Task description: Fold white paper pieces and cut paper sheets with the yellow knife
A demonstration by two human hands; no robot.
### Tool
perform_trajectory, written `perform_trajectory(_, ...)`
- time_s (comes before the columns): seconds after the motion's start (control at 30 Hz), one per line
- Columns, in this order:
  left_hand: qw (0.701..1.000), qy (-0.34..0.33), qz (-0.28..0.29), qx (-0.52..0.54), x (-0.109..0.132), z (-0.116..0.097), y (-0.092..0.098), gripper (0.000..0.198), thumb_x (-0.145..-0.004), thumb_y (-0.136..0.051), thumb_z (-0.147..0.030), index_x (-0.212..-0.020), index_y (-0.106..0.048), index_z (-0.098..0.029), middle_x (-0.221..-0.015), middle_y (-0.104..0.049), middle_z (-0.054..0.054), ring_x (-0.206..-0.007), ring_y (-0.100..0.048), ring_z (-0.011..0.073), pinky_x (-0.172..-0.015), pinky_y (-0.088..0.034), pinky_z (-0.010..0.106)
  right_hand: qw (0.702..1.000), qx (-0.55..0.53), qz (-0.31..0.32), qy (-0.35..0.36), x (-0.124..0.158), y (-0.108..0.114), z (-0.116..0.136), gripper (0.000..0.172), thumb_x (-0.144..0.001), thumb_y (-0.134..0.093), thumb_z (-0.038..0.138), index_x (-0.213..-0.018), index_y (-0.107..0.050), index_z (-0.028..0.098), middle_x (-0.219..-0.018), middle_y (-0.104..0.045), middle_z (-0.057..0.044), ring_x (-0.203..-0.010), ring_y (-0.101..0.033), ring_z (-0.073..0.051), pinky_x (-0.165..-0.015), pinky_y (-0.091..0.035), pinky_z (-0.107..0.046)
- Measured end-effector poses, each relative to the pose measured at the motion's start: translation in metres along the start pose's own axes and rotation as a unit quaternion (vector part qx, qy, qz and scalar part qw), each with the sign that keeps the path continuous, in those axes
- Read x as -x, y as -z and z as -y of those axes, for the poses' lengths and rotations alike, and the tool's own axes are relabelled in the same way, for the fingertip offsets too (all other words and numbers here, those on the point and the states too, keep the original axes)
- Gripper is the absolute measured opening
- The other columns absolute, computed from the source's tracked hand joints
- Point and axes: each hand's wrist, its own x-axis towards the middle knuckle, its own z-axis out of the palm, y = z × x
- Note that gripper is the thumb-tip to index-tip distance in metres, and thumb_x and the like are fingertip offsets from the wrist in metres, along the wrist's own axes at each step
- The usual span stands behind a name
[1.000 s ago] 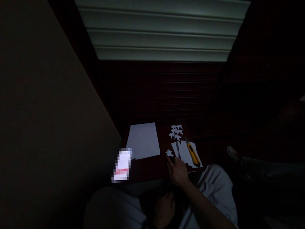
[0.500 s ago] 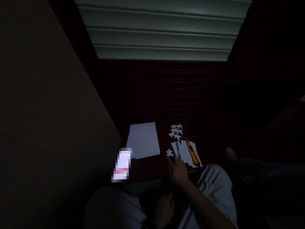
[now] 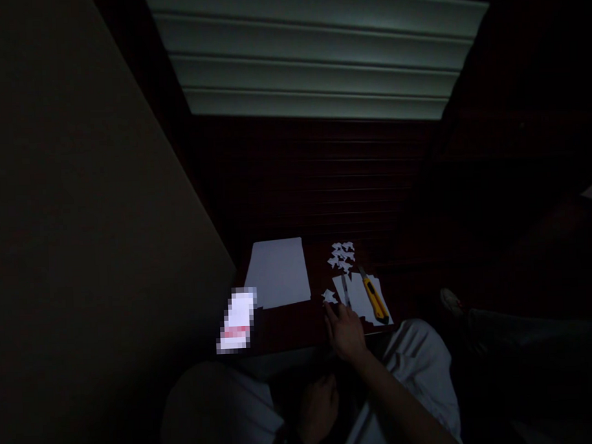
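Observation:
My right hand (image 3: pixel 346 331) rests at the front of a dark wooden table, fingers stretched forward and apart, holding nothing. Its index fingertip is at the rear edge of a small white folded-paper figure (image 3: pixel 329 296); whether it touches is hard to tell. Just beyond the hand, a pen (image 3: pixel 345 290) lies on white paper sheets (image 3: pixel 357 294), and a yellow utility knife (image 3: pixel 375 298) lies on them with its blade end pointing away. Farther back sit several similar folded-paper figures (image 3: pixel 342 254). In shadow between my knees, my left hand (image 3: pixel 320 406) is loosely curled, with nothing visible in it.
A larger white sheet (image 3: pixel 278 272) lies on the table's left side. A bright, pixelated rectangle (image 3: pixel 237 320) is at the left front edge. A wall (image 3: pixel 82 223) stands close on the left, with pale slats (image 3: pixel 319 53) ahead. Another person's shoe (image 3: pixel 451 302) is at the right.
The other person's shoe at the right has shifted very slightly. My hands and the things on the table look the same.

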Motion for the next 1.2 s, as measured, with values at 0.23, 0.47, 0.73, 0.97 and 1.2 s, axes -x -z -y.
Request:
perform_trajectory(0.23,1.0,-0.009,-0.003,0.011,0.002,-0.001,0.003,0.021,-0.083,-0.035,-0.015,-0.09,-0.053,-0.022,-0.093,-0.061,0.002,-0.082,-0.056,0.0147,-0.073,-0.038,0.024,1.0,-0.009,-0.003,-0.002,0.0,0.002,0.0,0.039,-0.091,-0.029,0.034,-0.127,-0.042,0.024,-0.097,-0.049,-0.01,-0.089,-0.046,-0.022,-0.078,-0.035,-0.034)
perform_trajectory(0.47,1.0,-0.016,-0.015,0.021,0.001,-0.002,0.003,0.022,-0.082,-0.035,-0.013,-0.089,-0.053,-0.023,-0.092,-0.062,0.002,-0.081,-0.056,0.0142,-0.07,-0.038,0.024,0.998,-0.041,-0.036,-0.002,0.006,0.002,-0.004,0.038,-0.092,-0.028,0.031,-0.126,-0.043,0.024,-0.099,-0.05,-0.009,-0.094,-0.046,-0.021,-0.085,-0.034,-0.035)
perform_trajectory(0.73,1.0,-0.003,0.004,0.013,0.001,-0.002,0.004,0.022,-0.083,-0.034,-0.015,-0.089,-0.054,-0.022,-0.09,-0.062,0.003,-0.081,-0.057,0.0147,-0.071,-0.038,0.024,0.999,-0.026,-0.02,0.009,0.002,0.001,-0.002,0.041,-0.092,-0.029,0.033,-0.131,-0.037,0.023,-0.094,-0.05,-0.009,-0.089,-0.047,-0.021,-0.08,-0.035,-0.033)
perform_trajectory(0.97,1.0,0.0,0.006,0.024,0.005,-0.009,0.013,0.023,-0.083,-0.034,-0.015,-0.091,-0.054,-0.023,-0.092,-0.061,0.003,-0.084,-0.056,0.0149,-0.074,-0.037,0.025,1.0,-0.011,-0.006,0.003,-0.002,0.003,-0.001,0.04,-0.091,-0.03,0.035,-0.128,-0.041,0.023,-0.094,-0.051,-0.01,-0.089,-0.048,-0.021,-0.079,-0.035,-0.033)
perform_trajectory(1.2,1.0,-0.003,-0.003,0.028,0.004,-0.006,0.011,0.022,-0.083,-0.035,-0.015,-0.091,-0.054,-0.023,-0.095,-0.061,0.002,-0.086,-0.055,0.015,-0.074,-0.037,0.024,0.998,-0.056,-0.021,-0.003,0.002,0.004,-0.004,0.035,-0.091,-0.033,0.033,-0.12,-0.05,0.023,-0.097,-0.055,-0.009,-0.093,-0.051,-0.02,-0.084,-0.035,-0.032)
